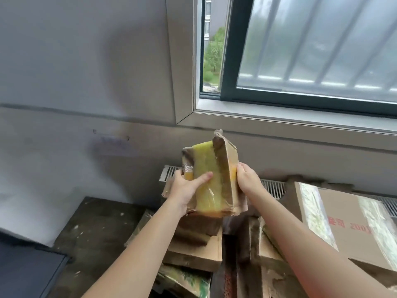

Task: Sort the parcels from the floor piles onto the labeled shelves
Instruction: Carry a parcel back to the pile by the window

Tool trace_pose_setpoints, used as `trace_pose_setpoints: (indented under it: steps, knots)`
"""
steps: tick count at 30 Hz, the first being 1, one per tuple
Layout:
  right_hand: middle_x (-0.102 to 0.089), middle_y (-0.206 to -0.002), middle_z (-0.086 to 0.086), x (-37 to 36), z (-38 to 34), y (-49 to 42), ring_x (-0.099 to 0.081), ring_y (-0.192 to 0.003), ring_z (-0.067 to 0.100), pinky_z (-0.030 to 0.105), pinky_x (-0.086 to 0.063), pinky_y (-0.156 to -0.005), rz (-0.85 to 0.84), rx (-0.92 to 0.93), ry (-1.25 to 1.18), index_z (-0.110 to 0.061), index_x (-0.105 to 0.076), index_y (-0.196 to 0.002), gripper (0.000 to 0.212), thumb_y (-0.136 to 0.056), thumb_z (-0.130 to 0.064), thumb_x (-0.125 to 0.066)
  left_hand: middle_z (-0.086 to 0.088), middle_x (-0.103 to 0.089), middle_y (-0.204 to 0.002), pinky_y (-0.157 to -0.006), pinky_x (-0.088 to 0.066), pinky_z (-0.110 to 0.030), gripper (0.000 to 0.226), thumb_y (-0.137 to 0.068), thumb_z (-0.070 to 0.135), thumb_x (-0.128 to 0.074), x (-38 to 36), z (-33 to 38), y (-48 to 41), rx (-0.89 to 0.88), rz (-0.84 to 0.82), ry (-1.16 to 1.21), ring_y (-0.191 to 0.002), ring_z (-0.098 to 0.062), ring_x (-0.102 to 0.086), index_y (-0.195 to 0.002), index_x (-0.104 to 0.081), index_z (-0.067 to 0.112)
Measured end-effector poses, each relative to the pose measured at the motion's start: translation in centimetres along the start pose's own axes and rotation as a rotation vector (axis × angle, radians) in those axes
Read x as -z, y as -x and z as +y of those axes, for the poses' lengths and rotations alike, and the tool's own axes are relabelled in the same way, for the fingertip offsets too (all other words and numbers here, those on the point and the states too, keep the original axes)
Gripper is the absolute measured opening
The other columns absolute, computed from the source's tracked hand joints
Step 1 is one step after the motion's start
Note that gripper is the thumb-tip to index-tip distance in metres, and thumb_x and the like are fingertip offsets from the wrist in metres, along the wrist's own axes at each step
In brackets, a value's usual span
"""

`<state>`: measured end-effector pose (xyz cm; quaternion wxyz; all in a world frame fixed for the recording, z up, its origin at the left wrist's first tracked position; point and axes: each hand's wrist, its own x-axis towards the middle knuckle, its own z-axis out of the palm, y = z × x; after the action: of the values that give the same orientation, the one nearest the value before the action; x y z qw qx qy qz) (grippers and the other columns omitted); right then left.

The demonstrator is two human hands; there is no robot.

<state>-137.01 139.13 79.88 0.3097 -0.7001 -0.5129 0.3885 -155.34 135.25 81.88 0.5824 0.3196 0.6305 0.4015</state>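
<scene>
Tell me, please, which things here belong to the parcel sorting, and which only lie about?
Belong to the job:
taped parcel, held between left hand and right hand
parcel pile beneath it
large carton, at the right

Only lying about:
window
heater grille
dark panel

Pale grey wall (75, 61) facing you, dark-framed sliding window (233, 61) cracked open up right, bars (293, 39) outside it, trees (212, 52) in the gap, white vent grille (169, 172) below the sill (279, 117), grubby dark floor (96, 229)
</scene>
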Motion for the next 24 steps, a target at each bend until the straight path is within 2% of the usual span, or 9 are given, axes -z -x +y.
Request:
trace_pose_setpoints:
  steps: [4, 8, 10, 13, 16, 18, 20, 22, 24]
  knots:
    - [-0.063, -0.121, 0.007, -1.8, -0.4, -0.6, -0.055, -0.111, 0.023, 0.031, -0.041, -0.093, -0.001, -0.033, 0.048, -0.013, -0.061, -0.123, 0.039, -0.104, -0.021, -0.027, -0.005, -0.055, -0.121, -0.079, -0.057, -0.043, 0.092, -0.058, 0.043, -0.092, 0.6, 0.2, -2.3, -0.006, -0.007, -0.044, -0.110, -0.025, -0.060, -0.125, -0.033, 0.020]
    - [-0.069, -0.110, -0.003, -2.4, -0.2, -0.7, -0.063, -0.104, 0.018, 0.045, -0.052, -0.093, -0.033, -0.048, 0.036, -0.030, -0.065, -0.113, 0.043, -0.093, -0.040, -0.028, -0.001, -0.057, -0.115, -0.068, -0.053, -0.034, 0.084, -0.065, 0.037, -0.090, 0.7, -0.1, -3.5, -0.033, -0.029, -0.043, -0.105, -0.022, -0.060, -0.124, -0.033, 0.020]
    - [-0.070, -0.108, -0.005, -1.7, -0.3, -0.5, -0.064, -0.104, 0.017, 0.042, -0.052, -0.092, -0.007, -0.058, 0.037, -0.028, -0.065, -0.110, 0.043, -0.092, -0.041, -0.028, 0.000, -0.057, -0.111, -0.066, -0.054, -0.033, 0.080, -0.066, 0.037, -0.089, 0.1, 0.0, -3.8, -0.036, -0.046, -0.035, -0.101, -0.020, -0.061, -0.122, -0.035, 0.020]
    - [-0.065, -0.117, -0.008, 0.2, -1.2, 0.0, -0.058, -0.111, 0.016, 0.033, -0.045, -0.091, 0.061, -0.097, 0.046, -0.022, -0.064, -0.118, 0.042, -0.099, -0.037, -0.030, -0.004, -0.059, -0.116, -0.082, -0.058, -0.045, 0.082, -0.062, 0.041, -0.091, -1.8, 0.2, -4.3, -0.024, -0.075, 0.003, -0.104, -0.023, -0.063, -0.119, -0.038, 0.018]
    - [-0.066, -0.117, 0.000, 3.1, -0.5, -0.5, -0.058, -0.108, 0.019, 0.033, -0.044, -0.086, 0.096, -0.111, 0.067, -0.014, -0.066, -0.115, 0.042, -0.101, -0.031, -0.031, -0.002, -0.052, -0.129, -0.098, -0.050, -0.046, 0.093, -0.063, 0.049, -0.088, -4.6, 0.7, -4.2, -0.032, -0.113, -0.062, -0.116, -0.025, -0.056, -0.129, -0.033, 0.015]
    - [-0.068, -0.110, 0.002, 5.7, 0.3, -0.9, -0.061, -0.104, 0.022, 0.037, -0.046, -0.089, 0.110, -0.126, 0.058, -0.011, -0.069, -0.105, 0.040, -0.100, -0.030, -0.033, -0.004, -0.046, -0.135, -0.099, -0.045, -0.041, 0.101, -0.067, 0.055, -0.084, -7.1, 1.0, -3.7, -0.045, -0.150, -0.111, -0.123, -0.026, -0.051, -0.140, -0.026, 0.015]
    - [-0.065, -0.108, -0.001, 8.4, 1.1, -1.1, -0.059, -0.104, 0.021, 0.037, -0.048, -0.089, 0.151, -0.174, 0.027, -0.013, -0.069, -0.107, 0.039, -0.098, -0.035, -0.038, -0.004, -0.046, -0.139, -0.098, -0.044, -0.039, 0.105, -0.069, 0.059, -0.080, -9.6, 1.2, -3.5, -0.043, -0.185, -0.127, -0.124, -0.025, -0.050, -0.145, -0.025, 0.014]
    - [-0.064, -0.107, -0.004, 11.9, 2.5, -1.1, -0.060, -0.104, 0.021, 0.036, -0.050, -0.084, 0.197, -0.221, -0.015, -0.019, -0.067, -0.110, 0.039, -0.092, -0.043, -0.043, -0.005, -0.048, -0.141, -0.103, -0.045, -0.045, 0.110, -0.065, 0.065, -0.079, -12.9, 1.1, -2.9, -0.013, -0.235, -0.119, -0.124, -0.026, -0.053, -0.148, -0.026, 0.015]
    - [-0.067, -0.111, -0.005, 15.4, 3.6, -0.9, -0.061, -0.104, 0.020, 0.037, -0.051, -0.089, 0.247, -0.236, -0.023, -0.022, -0.066, -0.111, 0.040, -0.087, -0.047, -0.046, -0.006, -0.052, -0.138, -0.096, -0.052, -0.043, 0.105, -0.066, 0.064, -0.078, -16.3, 0.8, -2.0, 0.025, -0.303, -0.090, -0.118, -0.025, -0.057, -0.145, -0.032, 0.012]
